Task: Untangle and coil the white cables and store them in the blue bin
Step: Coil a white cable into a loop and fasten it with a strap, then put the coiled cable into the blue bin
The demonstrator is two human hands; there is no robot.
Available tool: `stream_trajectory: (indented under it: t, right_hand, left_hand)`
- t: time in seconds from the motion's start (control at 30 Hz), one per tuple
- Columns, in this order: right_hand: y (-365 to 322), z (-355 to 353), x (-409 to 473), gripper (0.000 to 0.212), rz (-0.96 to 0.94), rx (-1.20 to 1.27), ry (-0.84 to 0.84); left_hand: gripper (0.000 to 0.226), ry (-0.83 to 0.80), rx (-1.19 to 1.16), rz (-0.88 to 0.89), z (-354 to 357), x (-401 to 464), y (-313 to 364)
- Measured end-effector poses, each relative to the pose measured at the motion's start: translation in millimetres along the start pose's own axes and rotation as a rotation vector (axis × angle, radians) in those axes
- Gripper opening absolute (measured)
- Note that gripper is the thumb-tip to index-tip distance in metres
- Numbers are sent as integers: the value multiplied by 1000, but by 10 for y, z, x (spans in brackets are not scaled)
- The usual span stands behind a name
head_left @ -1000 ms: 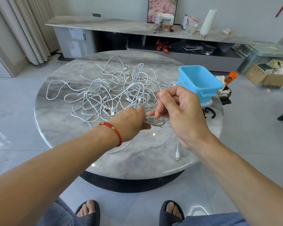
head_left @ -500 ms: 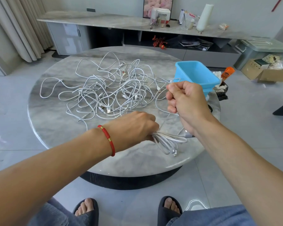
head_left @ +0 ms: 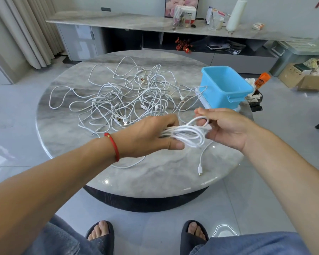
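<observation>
Half a second back the right hand was a raised fist drawing cable upward while the left kept the bundle low by the table's near edge; now both have met at one height, and the right has turned palm-up and loosened.

From the head camera, the only view: the left hand [head_left: 155,133] grips one end of the coiled cable [head_left: 186,135], fingers curled over the gathered loops, thumb underneath; the right hand [head_left: 226,129] is half open, a finger or thumb hooked through the far loop, the rest relaxed; the coil's long axis runs left to right between them, just above the marble table [head_left: 155,173]; a loose tail hangs from the coil down to a connector [head_left: 200,170] lying near the table's front edge, so I'd judge this coil not quite finished.

The blue bin [head_left: 226,85] stands beyond and slightly right of the hands, at the table's right side, mouth up; the right hand is plainly the nearer to it, so the drop would go forward and rightward; nothing shows inside it from here.

The tangled cables [head_left: 125,100] lie spread across the table's middle, beyond the left hand, one strand reaching to the bin's base; most of the job looks still ahead.
</observation>
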State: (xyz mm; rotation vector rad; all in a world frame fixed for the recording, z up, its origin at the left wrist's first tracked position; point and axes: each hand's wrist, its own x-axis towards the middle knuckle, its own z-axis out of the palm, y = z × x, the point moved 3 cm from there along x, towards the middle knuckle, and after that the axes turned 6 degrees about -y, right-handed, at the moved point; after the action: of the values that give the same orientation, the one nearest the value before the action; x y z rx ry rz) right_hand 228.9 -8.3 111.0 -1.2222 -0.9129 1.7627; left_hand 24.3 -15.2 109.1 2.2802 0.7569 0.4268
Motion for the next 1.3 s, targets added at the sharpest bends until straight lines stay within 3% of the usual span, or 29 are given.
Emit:
stream_trajectory:
  t: [0.17, 0.23, 0.37, 0.5, 0.63, 0.87, 1.03, 1.17, 1.3]
  right_hand:
    - [193, 70, 47, 12, 89, 46, -131]
    - [199, 129, 33, 19, 138, 166, -211]
    - [192, 88, 30, 24, 133, 281, -191]
    - [128, 89, -2, 27, 111, 87, -192]
    - [135, 66, -22, 29, -32, -390, -75]
    - [-33, 28, -58, 30, -392, -762, 51]
    - [-260, -299, -40, 27, -414, -635, 234]
    - [-645, -783, 45, 22, -425, -650, 513]
    - [-1002, -1165, 307, 20, -448, -725, 664]
  left_hand:
    - [25, -3, -727, -77, 94, 70, 50]
    - [36, 72, -893, -175, 112, 108, -20]
    - [43, 110, -1104, -315, 60, 170, -116]
    - [45, 149, -1088, -429, 73, 234, -196]
    - [36, 123, -1136, -548, 120, 318, -219]
    - [33, 214, -869, -475, 200, 577, -137]
    - [33, 319, -802, -402, 174, 895, 11]
    - [31, 286, -802, -414, 12, 1468, 106]
    - [27, 224, -758, -430, -77, 2151, 151]
